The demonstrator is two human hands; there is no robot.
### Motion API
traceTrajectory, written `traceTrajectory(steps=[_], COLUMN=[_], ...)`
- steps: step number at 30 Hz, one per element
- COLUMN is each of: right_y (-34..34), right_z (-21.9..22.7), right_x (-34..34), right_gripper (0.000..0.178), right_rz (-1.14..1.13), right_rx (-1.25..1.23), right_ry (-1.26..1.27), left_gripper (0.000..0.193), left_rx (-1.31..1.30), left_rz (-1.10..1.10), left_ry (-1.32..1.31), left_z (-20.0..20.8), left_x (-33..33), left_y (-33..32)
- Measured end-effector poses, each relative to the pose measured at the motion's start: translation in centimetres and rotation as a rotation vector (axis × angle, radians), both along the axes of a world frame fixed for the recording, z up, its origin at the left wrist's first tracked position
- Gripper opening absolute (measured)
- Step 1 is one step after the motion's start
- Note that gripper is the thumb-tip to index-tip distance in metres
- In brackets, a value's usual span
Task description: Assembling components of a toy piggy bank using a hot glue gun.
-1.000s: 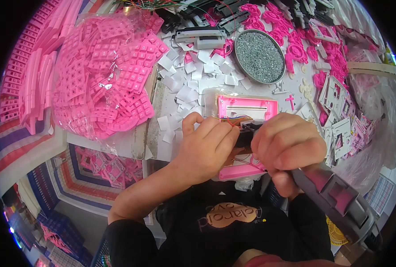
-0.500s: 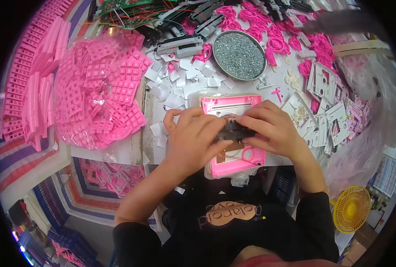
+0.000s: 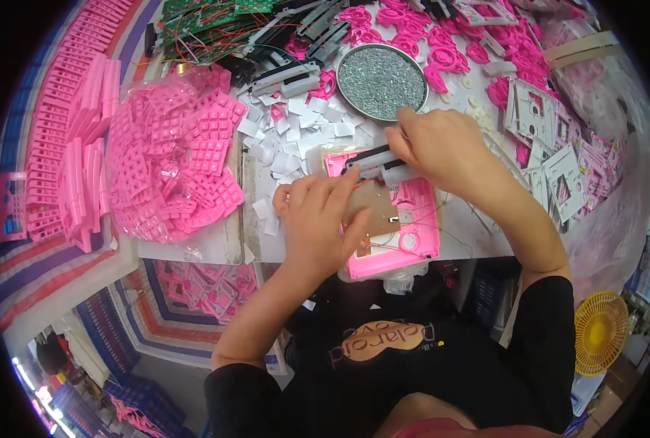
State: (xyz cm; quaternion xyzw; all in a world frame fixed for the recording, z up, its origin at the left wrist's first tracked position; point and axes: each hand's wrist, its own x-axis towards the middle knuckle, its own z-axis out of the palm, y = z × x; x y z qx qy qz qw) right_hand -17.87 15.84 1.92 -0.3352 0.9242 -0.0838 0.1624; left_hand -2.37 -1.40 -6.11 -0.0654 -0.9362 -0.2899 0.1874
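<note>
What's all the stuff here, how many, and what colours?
Case: 1, pink, middle
Board: 1, brown, in case
Modules: several, black-grey, one over case, others top
Metal bits: many, silver, in dish
Squares: many, white, beside dish
Keypads: many, pink, bagged, left
Circuit boards: many, green, top left
Loops: many, pink, top right
Panels: many, white, right
Frames: many, pink, far left
Fan: 1, yellow, lower right
Shirt: 1, black, bottom
Left hand: 1, bare, at case
Right hand: 1, bare, at nearest module
</note>
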Motion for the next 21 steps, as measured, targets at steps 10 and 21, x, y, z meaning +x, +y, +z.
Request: traceTrajectory(steps=[10,21], right_y=[3.3,2.0], right_z=[-3.5,-4.2], right_x=[1.8,3.8], right_gripper=[0.053,0.043], right_rz=[0.476,0.400], right_rx=[-0.437,-0.370], right_ry=[0.358,0.454], left_gripper=[0.058,0.058], left_rx=[-0.002,0.023], left_rz=[-0.006,-0.004], left_ry=[0.024,-0.048], left_z=[0.0,-0.5], left_x=[-0.3,-0.2], left_y=[0.1,0.3])
